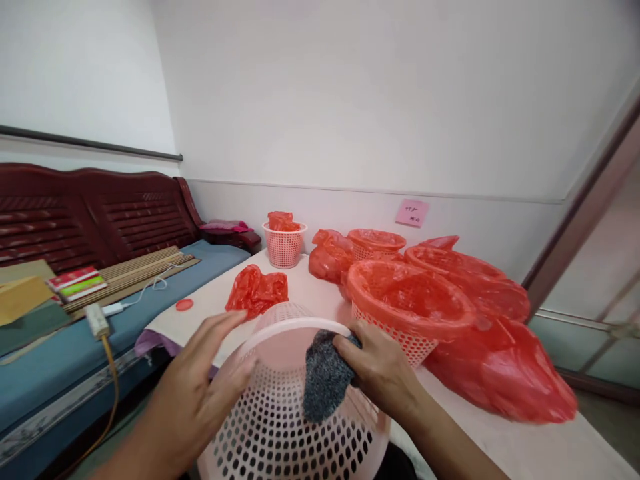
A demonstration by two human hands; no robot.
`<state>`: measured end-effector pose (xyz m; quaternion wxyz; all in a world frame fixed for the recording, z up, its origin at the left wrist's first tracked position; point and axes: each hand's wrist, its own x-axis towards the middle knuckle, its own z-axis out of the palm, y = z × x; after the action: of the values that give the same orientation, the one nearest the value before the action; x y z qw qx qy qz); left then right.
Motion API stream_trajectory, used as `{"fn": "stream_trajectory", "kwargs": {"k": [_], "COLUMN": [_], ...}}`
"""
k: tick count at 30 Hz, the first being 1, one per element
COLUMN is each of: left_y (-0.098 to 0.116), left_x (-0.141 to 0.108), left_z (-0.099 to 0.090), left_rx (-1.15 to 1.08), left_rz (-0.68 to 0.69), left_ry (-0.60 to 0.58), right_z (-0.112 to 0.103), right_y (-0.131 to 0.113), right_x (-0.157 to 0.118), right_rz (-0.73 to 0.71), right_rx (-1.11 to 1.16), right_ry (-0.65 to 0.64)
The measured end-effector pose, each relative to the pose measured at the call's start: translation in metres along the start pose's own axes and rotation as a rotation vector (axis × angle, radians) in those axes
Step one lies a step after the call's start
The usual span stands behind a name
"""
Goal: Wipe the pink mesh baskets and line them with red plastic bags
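Observation:
A pale pink perforated plastic basket (300,453) is tipped in front of me, its rim towards the table. My right hand (373,360) grips a dark grey speckled cloth (327,377) against the basket's rim, and the cloth hangs over the wall. Beside the rim on the other side is my left hand (210,380), somewhat blurred, with its fingers apart and nothing held. Whether it touches the basket I cannot tell. A crumpled red plastic bag (257,291) lies on the table just beyond the basket.
Right of the basket stand a red-bag-lined basket (410,300) and several red bags (505,373). A small basket (284,247) stands at the back of the table (210,333). A red lid (185,305) lies left. A wooden bench (100,213) with a power strip (97,321) adjoins.

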<state>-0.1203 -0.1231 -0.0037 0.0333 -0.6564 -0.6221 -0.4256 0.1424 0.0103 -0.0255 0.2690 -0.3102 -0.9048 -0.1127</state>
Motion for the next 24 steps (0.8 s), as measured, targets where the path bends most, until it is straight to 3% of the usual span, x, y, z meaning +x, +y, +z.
{"fn": "stream_trajectory", "kwargs": {"k": [1, 3, 6, 10, 13, 17, 20, 22, 24], "left_y": [0.012, 0.029, 0.031, 0.007, -0.010, -0.014, -0.006, 0.002, 0.007], "left_x": [0.016, 0.042, 0.064, 0.071, 0.064, 0.044, 0.026, 0.017, 0.010], "left_z": [0.002, 0.014, 0.033, 0.039, 0.036, 0.038, 0.042, 0.043, 0.043], "left_rx": [0.012, 0.045, 0.035, -0.094, -0.223, -0.377, -0.444, -0.471, -0.487], "left_rz": [0.095, 0.175, 0.197, 0.061, -0.113, -0.259, -0.306, -0.329, -0.353], "left_ry": [-0.012, -0.155, -0.302, -0.206, -0.056, 0.043, 0.069, 0.083, 0.107], "right_z": [0.000, 0.002, 0.006, 0.013, 0.032, 0.072, 0.095, 0.106, 0.114], "right_y": [-0.004, -0.009, -0.012, -0.016, -0.027, -0.043, -0.054, -0.064, -0.074], "right_x": [0.006, 0.017, 0.024, 0.005, -0.020, -0.037, -0.040, -0.044, -0.049], "right_rz": [-0.016, -0.049, -0.107, -0.009, 0.302, 0.953, 1.364, 1.506, 1.519], "right_rx": [0.018, 0.051, 0.042, 0.065, 0.443, 1.389, 1.985, 2.113, 2.103], "right_ry": [0.000, -0.002, 0.081, 0.256, 0.109, -0.207, -0.176, -0.137, -0.182]}}
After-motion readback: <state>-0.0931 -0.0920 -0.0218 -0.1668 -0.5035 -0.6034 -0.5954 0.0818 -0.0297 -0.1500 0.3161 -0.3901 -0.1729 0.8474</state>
